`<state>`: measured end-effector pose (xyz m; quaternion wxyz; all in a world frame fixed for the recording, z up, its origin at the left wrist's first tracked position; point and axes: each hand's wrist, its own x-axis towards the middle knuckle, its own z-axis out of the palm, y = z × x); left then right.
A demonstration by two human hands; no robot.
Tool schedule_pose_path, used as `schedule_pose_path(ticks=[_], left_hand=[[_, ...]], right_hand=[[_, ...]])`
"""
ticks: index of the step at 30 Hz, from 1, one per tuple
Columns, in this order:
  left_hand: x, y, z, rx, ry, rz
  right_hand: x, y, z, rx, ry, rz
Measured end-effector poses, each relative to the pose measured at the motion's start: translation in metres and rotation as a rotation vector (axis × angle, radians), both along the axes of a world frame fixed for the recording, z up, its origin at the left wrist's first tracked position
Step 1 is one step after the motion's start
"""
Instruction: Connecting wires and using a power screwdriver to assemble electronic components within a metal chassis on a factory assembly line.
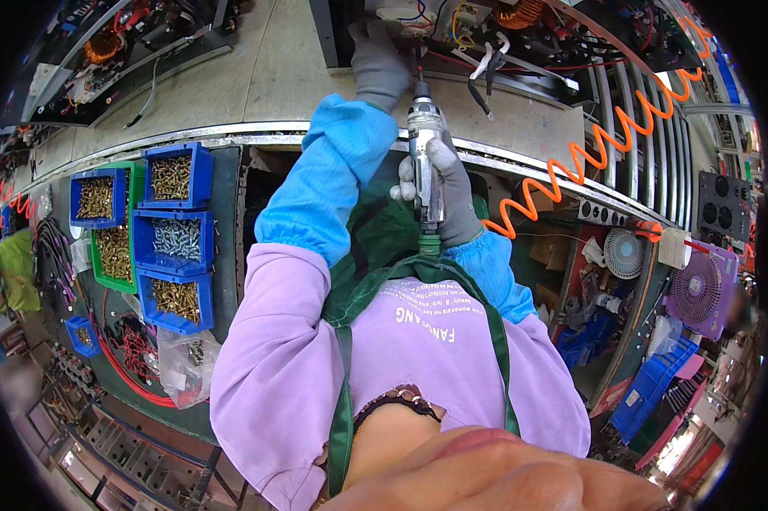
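Observation:
My right hand (445, 177), in a grey glove, is wrapped round a silver air screwdriver (426, 149). The driver's bit points away from me into an open metal chassis (520, 81) at the top of the view. Just left of the bit, my left hand (381, 68), also gloved in grey, reaches to the chassis beside a pale round part (401, 14). Its fingertips are dim and partly hidden, so what they touch does not show. Coloured wires and a copper coil (520, 13) sit inside the chassis. A black-and-white cable pair (486, 68) hangs over its near edge.
Blue bins of screws (178, 238) and a green tray (114, 247) stand at left, near a plastic bag (186, 366). An orange coiled air hose (571, 166) stretches across the right. Another open chassis (103, 64) is at far left. Fans, including a purple one (701, 289), stand at right.

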<state>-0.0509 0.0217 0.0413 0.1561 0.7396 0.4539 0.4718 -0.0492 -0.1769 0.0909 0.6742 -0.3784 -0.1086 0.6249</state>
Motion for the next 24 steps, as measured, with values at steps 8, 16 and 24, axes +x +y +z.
schedule_pose_path(ticks=[8, 16, 24], left_hand=[[0.004, 0.003, -0.001, -0.106, -0.012, -0.002], [-0.004, 0.023, -0.028, 0.05, -0.057, -0.179], [0.0, 0.018, -0.025, -0.028, -0.064, -0.061]], right_hand=[[-0.001, 0.001, -0.003, -0.021, -0.059, -0.003], [0.009, -0.008, -0.004, 0.063, -0.034, 0.025], [0.005, -0.005, 0.003, -0.006, -0.172, 0.019]])
